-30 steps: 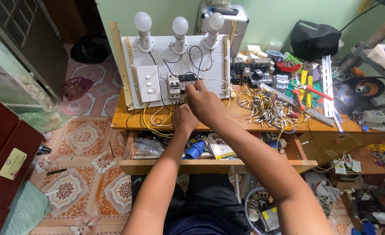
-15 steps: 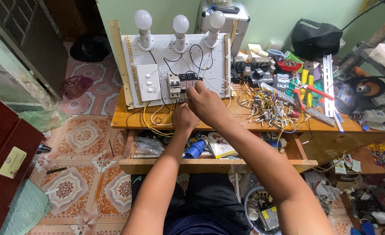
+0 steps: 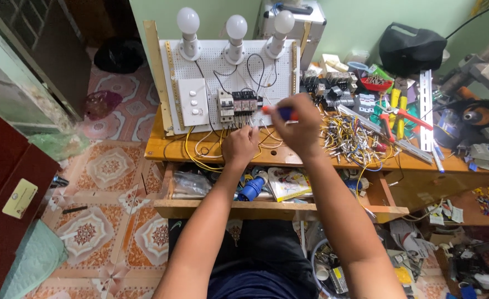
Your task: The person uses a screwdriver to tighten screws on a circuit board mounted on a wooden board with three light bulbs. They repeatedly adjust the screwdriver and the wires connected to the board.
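Head view: both forearms reach forward over the table (image 3: 161, 148). The right hand (image 3: 298, 123) is raised, fingers pinching a screwdriver (image 3: 277, 112) whose tip points left at the breakers (image 3: 239, 103). The left hand (image 3: 239, 145) sits lower, fingers pinching wires (image 3: 255, 128) beneath the pegboard (image 3: 222, 72).

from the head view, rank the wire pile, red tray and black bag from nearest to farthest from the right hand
Measured from the right hand:
1. Wire pile, on the bench just to its right.
2. Red tray, farther back and to the right.
3. Black bag, at the back right against the wall.
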